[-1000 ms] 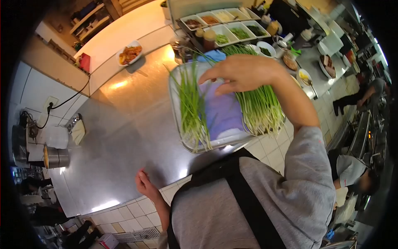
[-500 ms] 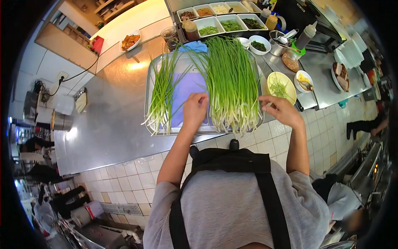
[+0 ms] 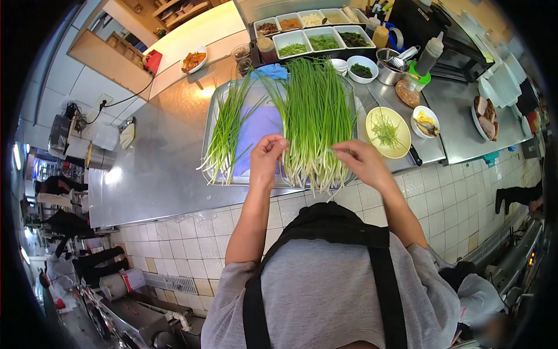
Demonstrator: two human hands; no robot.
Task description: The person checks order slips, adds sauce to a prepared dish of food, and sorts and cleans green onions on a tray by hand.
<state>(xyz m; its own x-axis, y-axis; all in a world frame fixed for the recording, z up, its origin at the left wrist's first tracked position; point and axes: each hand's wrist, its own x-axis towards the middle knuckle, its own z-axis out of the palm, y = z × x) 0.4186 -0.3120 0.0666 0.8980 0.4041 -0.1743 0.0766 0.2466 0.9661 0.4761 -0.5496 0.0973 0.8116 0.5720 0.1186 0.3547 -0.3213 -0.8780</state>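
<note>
A big bunch of thin green onions lies on a metal tray, its white root ends towards me. A smaller bunch of green onions lies at the tray's left, with a purple-blue sheet showing between the two. My left hand is at the big bunch's lower left edge, thumb and fingertips pressed together; what they pinch is too small to make out. Over the right side of the white ends, my right hand reaches in with thumb and forefinger slightly apart.
Right of the tray are a yellow bowl with green strands, a knife and a white bowl. Topping containers stand behind, beside squeeze bottles. A blue cloth touches the tray's far edge. Another person is at lower right.
My right hand has moved left, from beside the big bunch to over its white ends. My left hand stays near the left edge, its fingertips turned towards the stalks. The view has shifted slightly.
</note>
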